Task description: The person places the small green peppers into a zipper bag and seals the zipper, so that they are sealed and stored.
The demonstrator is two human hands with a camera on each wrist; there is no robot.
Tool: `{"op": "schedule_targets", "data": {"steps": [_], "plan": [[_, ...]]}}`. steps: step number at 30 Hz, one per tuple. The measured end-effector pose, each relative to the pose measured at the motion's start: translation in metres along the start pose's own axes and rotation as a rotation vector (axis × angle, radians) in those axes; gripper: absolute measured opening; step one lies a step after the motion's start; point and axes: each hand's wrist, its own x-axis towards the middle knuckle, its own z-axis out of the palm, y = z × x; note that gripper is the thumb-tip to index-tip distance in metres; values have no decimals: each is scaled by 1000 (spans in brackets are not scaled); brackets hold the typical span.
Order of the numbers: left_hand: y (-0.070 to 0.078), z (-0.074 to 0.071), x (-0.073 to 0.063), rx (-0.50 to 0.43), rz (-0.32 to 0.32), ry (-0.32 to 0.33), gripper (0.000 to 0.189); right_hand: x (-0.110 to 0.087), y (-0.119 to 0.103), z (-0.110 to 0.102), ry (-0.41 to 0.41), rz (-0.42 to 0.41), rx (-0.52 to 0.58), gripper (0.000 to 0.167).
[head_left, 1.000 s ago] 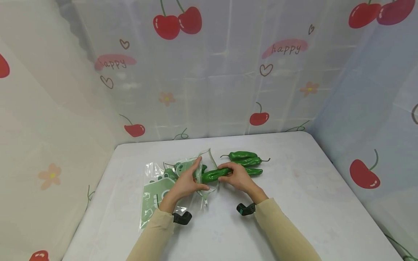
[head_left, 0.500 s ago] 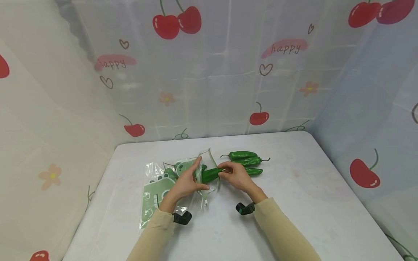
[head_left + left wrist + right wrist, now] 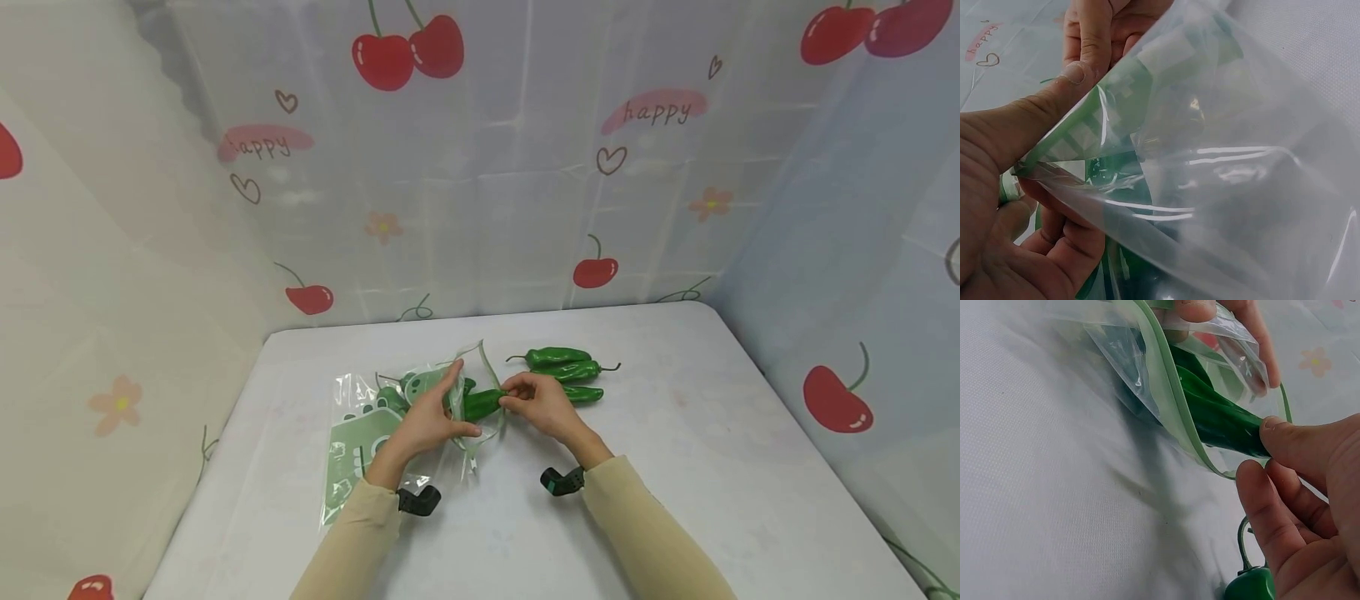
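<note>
A clear zip bag (image 3: 352,450) with green cartoon printing lies on the table, its mouth facing right. Inside it, the dark green of peppers shows through the plastic. My left hand (image 3: 424,423) grips the bag near its mouth; in the left wrist view its thumb and curled fingers (image 3: 1075,250) have hold of the plastic edge. With thumb and fingertips, my right hand (image 3: 549,408) pinches the end of a green chili pepper (image 3: 1222,419). Most of that pepper sits past the green zip rim (image 3: 1169,387), while the pinched end sticks out of the mouth.
Several more green peppers (image 3: 566,371) lie together on the white table (image 3: 675,467), just beyond the right hand. Cloth with printed cherries (image 3: 480,167) hangs behind the table and at both sides. A black camera is strapped to each wrist.
The pepper has slid leftward, deeper into the bag, and the right hand's grip has shifted to its end. The left hand and the bag have stayed in place.
</note>
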Motion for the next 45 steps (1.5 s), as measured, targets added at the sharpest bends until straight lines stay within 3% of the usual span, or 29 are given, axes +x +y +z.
{"op": "schedule_targets", "data": {"steps": [26,45], "plan": [[0,0,0,-4,-2,-3,123,3,-2,7,-20,-17,34,16],[1,-1,-1,-26,-8,-3,122,4,-8,13,-43,26,75,12]]}}
